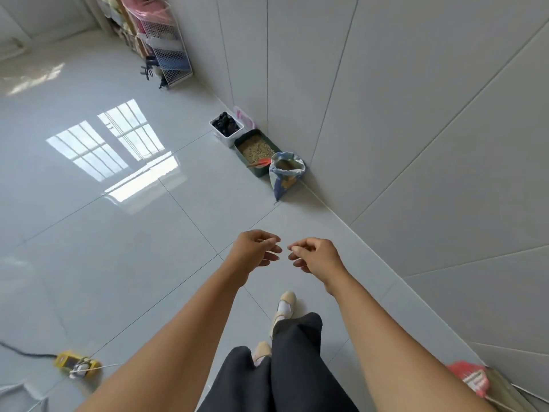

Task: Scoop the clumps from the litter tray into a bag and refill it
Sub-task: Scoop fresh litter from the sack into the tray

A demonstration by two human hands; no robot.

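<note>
Both hands empty, left hand [255, 248] and right hand [315, 254] loosely curled out front, litter tray [258, 173] ahead at the floor's wall edge, soft litter bag [285, 176] just beside it, and that scoop [263, 162] looks light and stiff, so I'd grab its handle.

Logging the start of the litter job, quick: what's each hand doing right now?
Left hand: open, fingers loosely curled, nothing visible in it.
Right hand: open, fingers loosely curled, nothing visible in it.
</note>
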